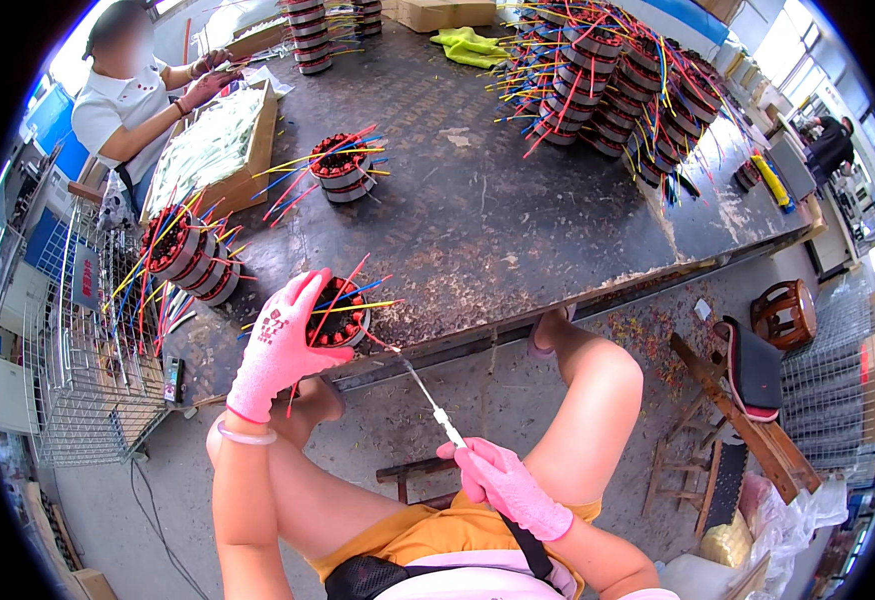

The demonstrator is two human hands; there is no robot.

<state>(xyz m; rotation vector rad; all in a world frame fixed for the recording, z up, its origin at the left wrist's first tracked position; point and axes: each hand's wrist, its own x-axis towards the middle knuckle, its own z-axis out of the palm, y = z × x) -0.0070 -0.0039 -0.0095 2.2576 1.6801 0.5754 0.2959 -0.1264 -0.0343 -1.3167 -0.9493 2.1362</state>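
My left hand [280,345], in a pink glove, wraps its fingers and thumb around a motor stator [346,326] at the table's near edge. Red, blue and yellow wires stick out of the stator. Below and to the right, my right hand [510,488], also gloved in pink, grips a thin tool with a white handle [446,422]. Its slender shaft slants up toward the stator, in line with a reddish strand coming from it. Whether the tip hooks that strand is too small to tell.
Another stator [344,178] stands farther back, and a stack of stators [203,268] leans at the left. Tall stator stacks [588,95] fill the far right. A co-worker [123,110] sits beyond a cardboard box [258,150] of white strips. A wooden stool [786,315] stands right.
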